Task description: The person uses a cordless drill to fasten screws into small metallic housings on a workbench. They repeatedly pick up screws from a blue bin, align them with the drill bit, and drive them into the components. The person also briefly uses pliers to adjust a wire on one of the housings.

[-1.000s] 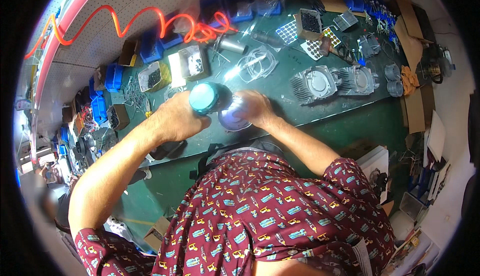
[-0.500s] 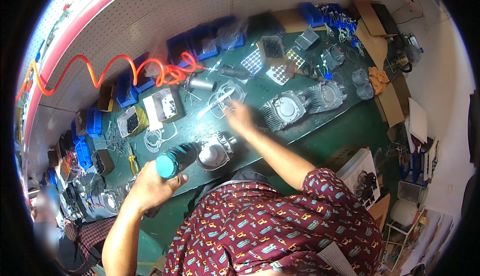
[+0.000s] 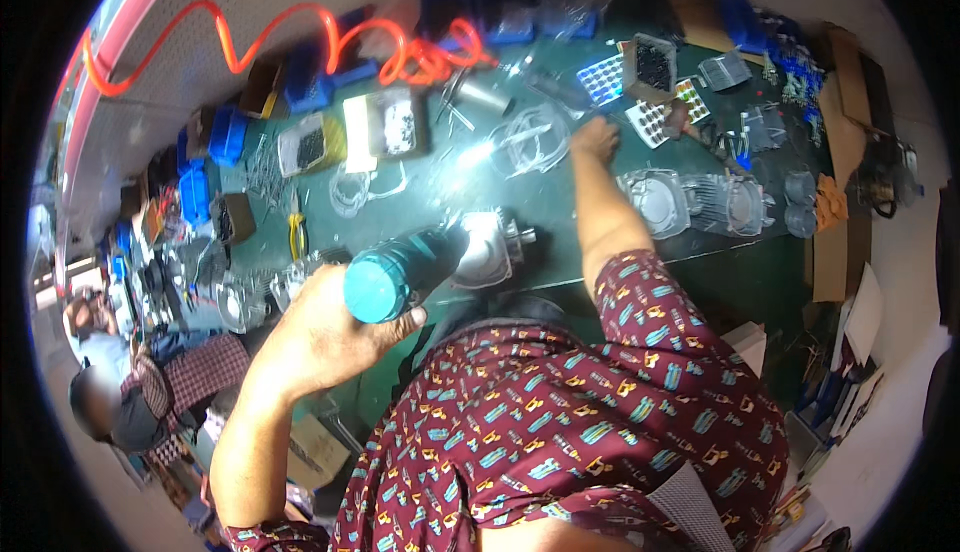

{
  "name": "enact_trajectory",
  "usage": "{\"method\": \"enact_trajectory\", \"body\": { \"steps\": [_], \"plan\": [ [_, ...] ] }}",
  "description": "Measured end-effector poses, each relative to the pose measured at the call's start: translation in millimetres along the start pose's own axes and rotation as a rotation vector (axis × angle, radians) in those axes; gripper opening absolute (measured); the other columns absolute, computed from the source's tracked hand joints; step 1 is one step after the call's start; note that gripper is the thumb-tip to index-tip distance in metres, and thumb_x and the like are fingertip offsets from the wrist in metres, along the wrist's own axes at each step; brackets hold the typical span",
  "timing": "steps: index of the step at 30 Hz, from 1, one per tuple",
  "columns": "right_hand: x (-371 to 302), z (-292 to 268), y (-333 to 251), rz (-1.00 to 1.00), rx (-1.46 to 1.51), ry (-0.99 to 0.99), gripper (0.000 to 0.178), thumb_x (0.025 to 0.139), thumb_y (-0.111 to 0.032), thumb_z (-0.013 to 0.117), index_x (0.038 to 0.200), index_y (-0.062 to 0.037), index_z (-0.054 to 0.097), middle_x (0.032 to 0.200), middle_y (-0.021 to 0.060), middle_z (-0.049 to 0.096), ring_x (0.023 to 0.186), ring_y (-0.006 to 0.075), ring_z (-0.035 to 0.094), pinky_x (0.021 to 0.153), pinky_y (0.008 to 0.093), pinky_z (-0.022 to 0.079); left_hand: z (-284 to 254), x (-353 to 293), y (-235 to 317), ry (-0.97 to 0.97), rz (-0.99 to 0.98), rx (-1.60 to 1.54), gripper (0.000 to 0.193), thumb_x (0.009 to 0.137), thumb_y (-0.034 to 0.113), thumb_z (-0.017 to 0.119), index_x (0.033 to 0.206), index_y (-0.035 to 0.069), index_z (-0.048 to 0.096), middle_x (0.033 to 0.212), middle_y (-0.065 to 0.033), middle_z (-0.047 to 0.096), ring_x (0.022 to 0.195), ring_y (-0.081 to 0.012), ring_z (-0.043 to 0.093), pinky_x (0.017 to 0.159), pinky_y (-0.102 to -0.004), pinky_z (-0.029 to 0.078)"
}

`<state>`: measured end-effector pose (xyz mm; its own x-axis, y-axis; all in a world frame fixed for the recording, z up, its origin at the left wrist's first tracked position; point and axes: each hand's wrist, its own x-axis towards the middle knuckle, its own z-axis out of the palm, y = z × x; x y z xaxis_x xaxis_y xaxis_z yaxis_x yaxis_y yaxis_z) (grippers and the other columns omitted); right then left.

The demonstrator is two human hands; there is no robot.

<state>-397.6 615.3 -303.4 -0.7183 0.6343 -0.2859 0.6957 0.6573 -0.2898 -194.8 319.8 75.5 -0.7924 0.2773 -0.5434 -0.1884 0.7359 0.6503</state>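
My left hand (image 3: 325, 337) is closed round a teal power driver (image 3: 385, 279), whose dark nose points at a silver metal casting (image 3: 485, 252) near the bench's front edge. Glare and the tool's body hide whether its tip touches the casting. My right hand (image 3: 597, 139) is stretched far over the bench, between clear ring-shaped gaskets (image 3: 532, 140) and a sheet of round stickers (image 3: 648, 124). Its fingers are blurred and partly turned away, so what they hold, if anything, is hidden. Two finned metal castings (image 3: 660, 204) lie right of that forearm.
A coiled orange air hose (image 3: 335, 47) hangs across the back left. Blue bins (image 3: 305, 87) line the rear of the green bench. Yellow-handled pliers (image 3: 297, 235) and an open box of small parts (image 3: 395, 124) lie left. Another person (image 3: 180, 382) is at lower left.
My right hand has moved from the gaskets farther out and rightward, toward the sticker sheets. The whole view has shifted with my head. My left hand still grips the driver over the near casting.
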Motion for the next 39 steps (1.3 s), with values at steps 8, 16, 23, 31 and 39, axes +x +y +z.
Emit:
{"method": "enact_trajectory", "body": {
  "steps": [8,16,23,31,39],
  "plan": [
    [10,18,11,-0.104,0.046,0.067,0.022,0.094,-0.014,0.057,0.108,-0.0058,0.071,0.118,0.0237,0.065,0.111,0.0435,0.064,0.094,0.051,0.054,42,-71,-50,0.26,-0.284,-0.343,0.037,0.085,0.01,0.08,0.118,0.004,0.066,0.099,-0.0038,0.07,0.087,-0.0126,0.061,0.079,-0.0311,0.052],
    [-13,-11,-9,-0.555,0.738,0.246,0.021,0.073,-0.012,0.072,0.092,-0.0034,0.076,0.082,0.0166,0.071,0.081,0.0317,0.069,0.077,0.0422,0.054,88,-99,-113,0.474,-0.298,-0.524,0.033,0.088,0.015,0.079,0.118,0.005,0.068,0.107,-0.0032,0.068,0.096,-0.0149,0.062,0.085,-0.0325,0.051],
    [-165,-118,15,-0.317,1.293,-0.729,0.024,0.09,-0.005,0.07,0.113,0.0026,0.067,0.094,0.0076,0.07,0.075,0.0151,0.068,0.068,0.0276,0.057,92,-93,-144,0.469,-0.09,-0.68,0.039,0.087,0.023,0.076,0.118,0.002,0.065,0.097,-0.0049,0.067,0.082,-0.0155,0.064,0.075,-0.0311,0.053],
    [-232,-106,58,-0.283,1.384,-0.91,0.016,0.098,-0.018,0.066,0.108,-0.005,0.065,0.089,0.0018,0.066,0.074,0.0097,0.062,0.065,0.0256,0.055,102,-77,-176,0.44,0.03,-0.601,0.032,0.088,0.014,0.076,0.118,0.003,0.068,0.105,-0.0048,0.07,0.097,-0.0154,0.064,0.087,-0.0322,0.052],
    [-225,-97,37,-0.637,1.006,-0.334,0.022,0.089,-0.008,0.065,0.108,0.0025,0.069,0.09,0.0074,0.072,0.077,0.0126,0.066,0.069,0.0267,0.054,94,-35,-185,0.351,0.024,-0.482,0.029,0.089,0.016,0.075,0.114,0.003,0.068,0.1,-0.0041,0.068,0.09,-0.0137,0.062,0.082,-0.0316,0.051]
  ]
}}
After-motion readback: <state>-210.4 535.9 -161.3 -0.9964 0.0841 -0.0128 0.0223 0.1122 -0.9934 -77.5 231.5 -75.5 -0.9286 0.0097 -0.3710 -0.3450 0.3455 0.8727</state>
